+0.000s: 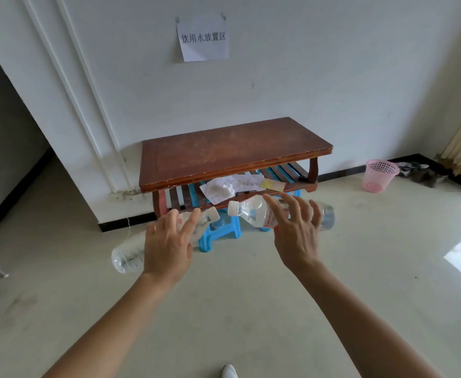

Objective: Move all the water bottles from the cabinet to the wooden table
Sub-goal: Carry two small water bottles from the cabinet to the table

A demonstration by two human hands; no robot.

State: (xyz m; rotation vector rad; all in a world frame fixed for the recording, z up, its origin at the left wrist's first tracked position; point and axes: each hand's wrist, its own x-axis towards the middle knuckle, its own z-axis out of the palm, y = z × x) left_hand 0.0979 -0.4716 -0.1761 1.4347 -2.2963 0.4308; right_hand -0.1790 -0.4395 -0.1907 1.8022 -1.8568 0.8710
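Note:
A low wooden table (232, 151) stands against the white wall, its top bare. My left hand (168, 241) grips a clear water bottle (127, 259) lying sideways, base toward the lower left, white cap toward the table. In front of the table's lower shelf my right hand (294, 236) holds a second clear water bottle (251, 210) with a red label, also sideways, white cap pointing left. Both hands hover above the floor just short of the table. The cabinet is out of view.
Crumpled papers (224, 188) lie on the table's slatted lower shelf. A blue plastic stool (218, 236) stands under the table front. A pink wastebasket (379, 175) sits to the right by the wall. A paper sign (203, 39) hangs above. A doorway opens at left.

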